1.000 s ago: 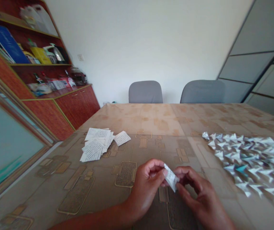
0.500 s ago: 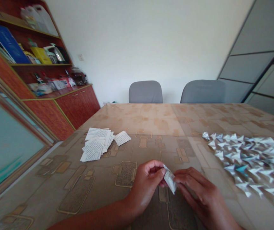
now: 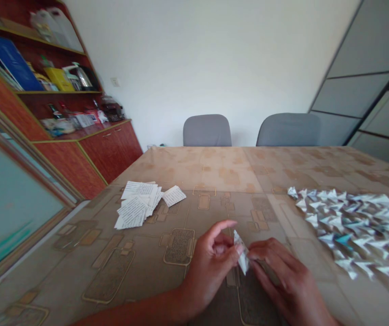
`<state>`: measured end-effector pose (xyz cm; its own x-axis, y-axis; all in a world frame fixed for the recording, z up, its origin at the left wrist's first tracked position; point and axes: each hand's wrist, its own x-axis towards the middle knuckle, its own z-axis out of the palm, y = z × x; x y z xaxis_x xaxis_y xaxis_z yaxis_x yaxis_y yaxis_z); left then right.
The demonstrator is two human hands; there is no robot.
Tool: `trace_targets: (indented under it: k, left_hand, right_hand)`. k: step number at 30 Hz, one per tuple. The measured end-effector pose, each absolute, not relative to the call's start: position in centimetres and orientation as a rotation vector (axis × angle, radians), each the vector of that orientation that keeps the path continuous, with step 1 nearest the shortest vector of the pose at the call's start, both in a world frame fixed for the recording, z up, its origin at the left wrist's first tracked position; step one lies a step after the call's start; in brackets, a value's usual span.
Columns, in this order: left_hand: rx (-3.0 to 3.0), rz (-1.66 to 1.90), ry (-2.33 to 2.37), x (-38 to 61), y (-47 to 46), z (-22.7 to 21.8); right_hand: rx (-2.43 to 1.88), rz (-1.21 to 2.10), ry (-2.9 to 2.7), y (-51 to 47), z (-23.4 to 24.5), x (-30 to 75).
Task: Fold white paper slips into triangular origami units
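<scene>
Between my two hands, just above the table, is a small folded piece of printed paper (image 3: 243, 259), narrow and pointed at top and bottom. My left hand (image 3: 213, 262) pinches its left side with the thumb on the near face; the index finger is raised off it. My right hand (image 3: 279, 267) grips the right edge between thumb and fingers. To the left lies a loose stack of printed paper pieces (image 3: 136, 206), with a single sheet (image 3: 174, 196) at its right. Rows of folded paper figures (image 3: 353, 222), pale and pointed, cover the table at the right.
The table (image 3: 194, 167) has a patterned brown cover. Two grey chairs (image 3: 207, 130) stand behind its far edge. A reddish wooden cabinet (image 3: 106, 149) with filled shelves is at the left, and grey panels (image 3: 357, 90) are at the right.
My left index finger has lifted off the folded paper, and the thumb has shifted onto its face. The paper now looks narrower and more upright. My right hand has barely moved.
</scene>
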<state>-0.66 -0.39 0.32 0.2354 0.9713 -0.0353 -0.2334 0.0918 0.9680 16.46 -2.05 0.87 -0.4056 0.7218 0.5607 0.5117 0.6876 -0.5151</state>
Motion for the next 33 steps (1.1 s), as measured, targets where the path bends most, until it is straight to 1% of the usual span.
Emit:
trace_targets:
  k: [8, 16, 25, 33]
  left_hand:
    - [1.278, 1.107, 0.925, -0.76, -0.26, -0.19]
    - [1.526, 0.995, 1.02, -1.15, -0.45, -0.48]
    - [1.581, 1.012, 1.017, -1.31, -0.61, -0.01]
    - [1.564, 1.053, 1.058, -0.45, -0.85, -0.62]
  right_hand:
    - [-1.015, 0.301, -2.055, -2.07, 0.53, 16.61]
    - [-1.048, 0.287, -2.049, -2.2, 0.52, 16.61]
    - [-1.095, 0.293, -2.027, -2.25, 0.15, 16.79]
    - [-1.084, 0.252, -2.167, -2.08, 0.17, 16.75]
